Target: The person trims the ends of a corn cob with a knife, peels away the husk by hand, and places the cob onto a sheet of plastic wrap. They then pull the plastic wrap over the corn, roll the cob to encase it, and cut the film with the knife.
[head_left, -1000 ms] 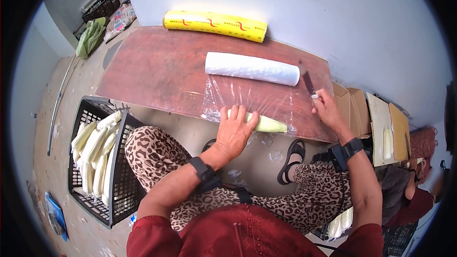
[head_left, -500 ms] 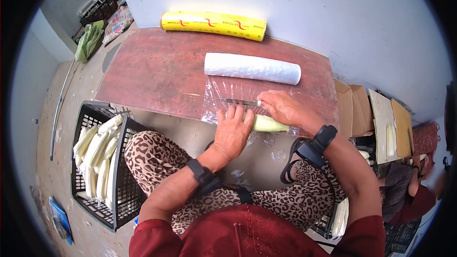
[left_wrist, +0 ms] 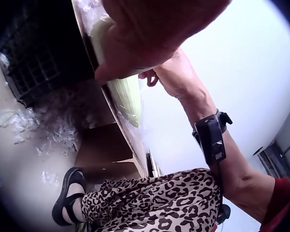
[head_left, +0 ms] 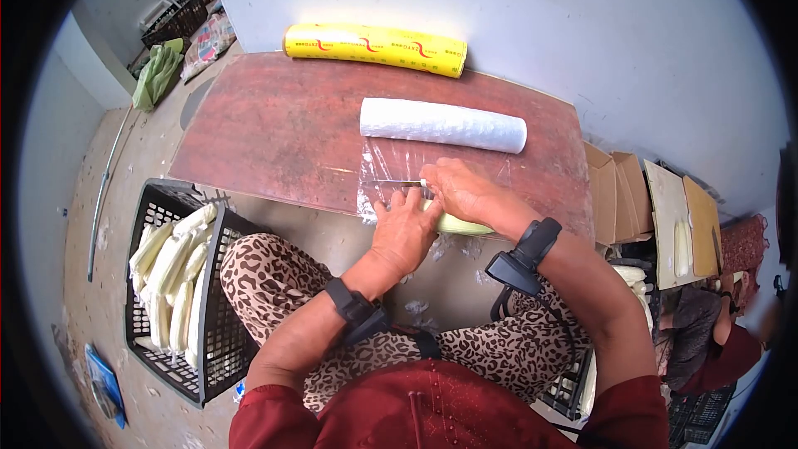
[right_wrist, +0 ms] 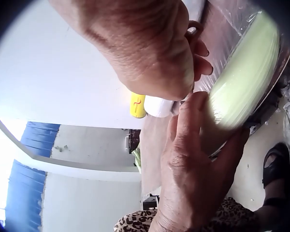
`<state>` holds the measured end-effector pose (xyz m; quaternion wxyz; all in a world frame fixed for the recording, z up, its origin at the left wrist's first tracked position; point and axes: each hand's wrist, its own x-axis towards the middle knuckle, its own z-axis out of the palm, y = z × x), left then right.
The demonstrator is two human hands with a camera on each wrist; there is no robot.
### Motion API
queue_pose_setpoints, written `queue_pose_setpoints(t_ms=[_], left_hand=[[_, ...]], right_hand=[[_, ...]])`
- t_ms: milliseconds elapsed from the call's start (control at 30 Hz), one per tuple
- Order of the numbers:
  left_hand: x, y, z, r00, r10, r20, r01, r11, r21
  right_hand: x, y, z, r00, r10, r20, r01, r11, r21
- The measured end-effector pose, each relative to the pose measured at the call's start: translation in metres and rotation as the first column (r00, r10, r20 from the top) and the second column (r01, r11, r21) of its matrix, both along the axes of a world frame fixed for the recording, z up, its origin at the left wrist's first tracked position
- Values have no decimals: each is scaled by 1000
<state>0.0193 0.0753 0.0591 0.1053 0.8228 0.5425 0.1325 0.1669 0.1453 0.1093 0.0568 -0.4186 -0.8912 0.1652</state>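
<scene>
An ear of corn (head_left: 464,225) in clear film lies along the near edge of the reddish table (head_left: 274,133). My left hand (head_left: 402,233) grips its left part, thumb and fingers on opposite sides in the right wrist view. Just beyond it, my right hand (head_left: 465,191) holds a knife (head_left: 401,181) by its pale handle, the thin blade pointing left over the clear film (head_left: 376,160). That sheet stretches from the white film roll (head_left: 445,125) to the corn (right_wrist: 246,72). The palm hides most of the knife handle.
A yellow printed roll (head_left: 374,48) lies at the table's back by the wall. On the left stands a black crate (head_left: 229,316) with several wrapped ears (head_left: 170,270). Cardboard boxes (head_left: 619,191) stand at the right, with another person (head_left: 706,333) beyond. Film scraps litter the floor.
My right hand has come from the table's right side to beside my left hand, bringing the knife across the film and then farther left. My left hand has stayed on the corn.
</scene>
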Motion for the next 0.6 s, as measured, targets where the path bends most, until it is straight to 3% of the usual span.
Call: queue_pose_setpoints(t_ms=[467, 600], left_hand=[[-4, 2, 8, 1000, -19, 21, 20, 996, -81], [-4, 3, 6, 1000, -15, 8, 16, 993, -118]], right_hand=[[-14, 1, 7, 996, 30, 89, -40, 994, 106], [-27, -4, 27, 989, 68, 129, -84, 989, 123]])
